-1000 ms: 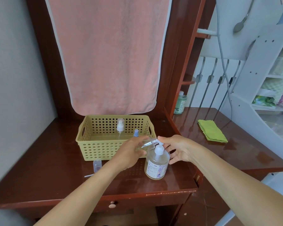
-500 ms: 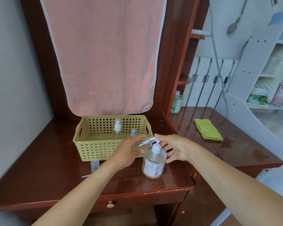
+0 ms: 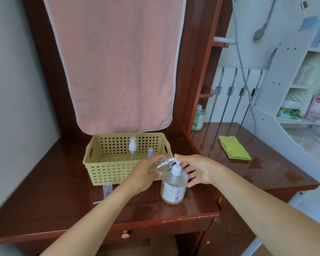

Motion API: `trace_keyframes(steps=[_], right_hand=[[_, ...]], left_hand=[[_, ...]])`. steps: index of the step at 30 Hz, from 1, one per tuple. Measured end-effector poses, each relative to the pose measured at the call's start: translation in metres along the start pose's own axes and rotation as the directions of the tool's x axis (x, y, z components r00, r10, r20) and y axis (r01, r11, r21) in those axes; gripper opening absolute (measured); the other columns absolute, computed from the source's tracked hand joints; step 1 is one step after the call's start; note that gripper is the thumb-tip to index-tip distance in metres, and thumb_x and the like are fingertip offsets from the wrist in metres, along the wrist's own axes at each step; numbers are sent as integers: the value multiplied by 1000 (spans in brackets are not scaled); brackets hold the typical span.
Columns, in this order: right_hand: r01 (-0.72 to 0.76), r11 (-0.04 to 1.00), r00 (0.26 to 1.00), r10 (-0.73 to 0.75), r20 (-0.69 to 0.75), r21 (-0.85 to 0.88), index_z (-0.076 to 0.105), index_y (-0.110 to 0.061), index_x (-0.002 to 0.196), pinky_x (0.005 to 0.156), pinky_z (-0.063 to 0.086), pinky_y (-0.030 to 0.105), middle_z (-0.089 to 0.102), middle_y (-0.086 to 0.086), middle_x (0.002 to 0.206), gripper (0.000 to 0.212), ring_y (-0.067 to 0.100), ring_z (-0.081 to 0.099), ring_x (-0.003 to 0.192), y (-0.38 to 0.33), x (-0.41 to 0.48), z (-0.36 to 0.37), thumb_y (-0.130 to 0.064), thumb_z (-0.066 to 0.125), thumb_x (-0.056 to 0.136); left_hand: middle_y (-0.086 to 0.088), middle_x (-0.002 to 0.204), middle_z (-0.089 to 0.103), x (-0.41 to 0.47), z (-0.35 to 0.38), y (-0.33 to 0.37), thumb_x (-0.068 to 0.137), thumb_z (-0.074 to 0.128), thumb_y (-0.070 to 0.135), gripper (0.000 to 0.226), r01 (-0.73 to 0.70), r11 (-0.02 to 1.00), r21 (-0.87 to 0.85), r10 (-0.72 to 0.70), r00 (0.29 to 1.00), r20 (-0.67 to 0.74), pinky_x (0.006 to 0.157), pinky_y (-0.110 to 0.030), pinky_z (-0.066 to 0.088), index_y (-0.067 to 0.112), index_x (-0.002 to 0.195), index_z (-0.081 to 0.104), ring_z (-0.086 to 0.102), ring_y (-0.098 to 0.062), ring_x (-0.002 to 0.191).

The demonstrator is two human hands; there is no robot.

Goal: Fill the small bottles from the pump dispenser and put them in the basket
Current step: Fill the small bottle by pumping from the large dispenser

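Note:
My left hand [image 3: 145, 175] grips a small clear bottle [image 3: 163, 163], tilted with its open mouth toward the pump spout. The pump dispenser [image 3: 174, 189], a clear bottle with a white pump head and pale liquid, stands on the brown desk just right of that hand. My right hand [image 3: 197, 169] hovers over the pump head, thumb touching its top, fingers spread. Behind them the yellow perforated basket [image 3: 107, 170] holds a small spray bottle with a white head [image 3: 132, 146] and one with a blue cap [image 3: 150, 152]. A loose clear cap [image 3: 107, 189] stands in front of the basket.
A pink towel [image 3: 116, 61] hangs behind the basket. A green cloth [image 3: 234, 150] lies on the right part of the desk, and a green bottle [image 3: 199, 118] stands at its back. White shelves [image 3: 303, 100] with packages are at the far right. The desk's front edge [image 3: 190, 218] is near.
The view shifted slightly, so everything sits a little further left. Both hands stay at the pump dispenser with the small bottle held at the spout.

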State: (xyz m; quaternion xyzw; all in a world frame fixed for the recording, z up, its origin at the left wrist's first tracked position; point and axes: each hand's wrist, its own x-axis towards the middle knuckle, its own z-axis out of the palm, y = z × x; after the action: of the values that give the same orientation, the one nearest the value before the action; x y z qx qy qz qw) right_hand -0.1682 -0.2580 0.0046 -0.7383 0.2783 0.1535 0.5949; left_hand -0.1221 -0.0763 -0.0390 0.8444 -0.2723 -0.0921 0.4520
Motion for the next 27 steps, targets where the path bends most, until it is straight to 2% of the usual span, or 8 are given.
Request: trace_keyframes(steps=[8, 14, 18, 21, 22, 24, 27], right_hand=[[23, 1000, 997, -23, -75, 0, 43, -6, 137, 99, 41, 60, 51, 22, 133, 59, 42, 50, 120, 2, 9, 10, -40, 59, 91], [0, 999, 1000, 0, -6, 53, 55, -3, 120, 104, 37, 58, 52, 22, 130, 56, 41, 49, 121, 6, 4, 3, -47, 62, 87], [-6, 998, 1000, 7, -26, 58, 58, -8, 100, 101, 38, 61, 53, 23, 126, 37, 44, 49, 120, 3, 5, 5, -44, 61, 89], [5, 999, 998, -2, -69, 46, 54, -11, 111, 101, 37, 62, 59, 16, 108, 34, 43, 49, 120, 3, 8, 8, -39, 58, 92], [8, 999, 997, -4, -77, 47, 52, -12, 116, 101, 37, 62, 59, 15, 109, 35, 42, 49, 120, 4, 8, 9, -38, 57, 93], [7, 999, 996, -3, -87, 51, 49, -9, 126, 100, 39, 60, 56, 18, 124, 45, 42, 50, 120, 6, 8, 10, -38, 57, 93], [2, 998, 999, 1, -52, 57, 54, -6, 124, 101, 38, 60, 54, 20, 130, 51, 41, 50, 120, 7, 7, 8, -43, 61, 89]], left_hand=[[5, 132, 54, -1, 3, -2, 90, 62, 8, 53, -2, 1000, 23, 2, 1000, 3, 99, -26, 36, 30, 136, 47, 47, -10, 124], [9, 123, 53, -4, 0, 1, 90, 61, 8, 53, -9, 1000, -28, 10, 1000, 4, 95, -22, 35, 30, 137, 47, 46, -6, 119], [9, 122, 52, -1, 1, 0, 91, 61, 8, 53, 1, 999, -42, 0, 1000, 13, 96, -23, 36, 31, 137, 47, 46, -8, 122], [7, 128, 53, -1, 1, -1, 91, 59, 5, 52, 6, 1000, -31, -5, 1000, 27, 96, -20, 34, 27, 137, 47, 45, -7, 126], [7, 132, 53, -1, 2, -1, 91, 59, 4, 53, 3, 1000, -28, -2, 1000, 29, 96, -19, 33, 26, 137, 47, 44, -8, 128], [6, 136, 51, -2, 2, -1, 91, 59, 4, 54, 1, 999, -34, 0, 1000, 27, 98, -19, 33, 26, 138, 46, 43, -8, 130], [6, 129, 52, -1, 1, -2, 91, 60, 7, 54, 7, 999, -42, -6, 1000, 26, 97, -20, 34, 29, 138, 45, 44, -8, 127]])
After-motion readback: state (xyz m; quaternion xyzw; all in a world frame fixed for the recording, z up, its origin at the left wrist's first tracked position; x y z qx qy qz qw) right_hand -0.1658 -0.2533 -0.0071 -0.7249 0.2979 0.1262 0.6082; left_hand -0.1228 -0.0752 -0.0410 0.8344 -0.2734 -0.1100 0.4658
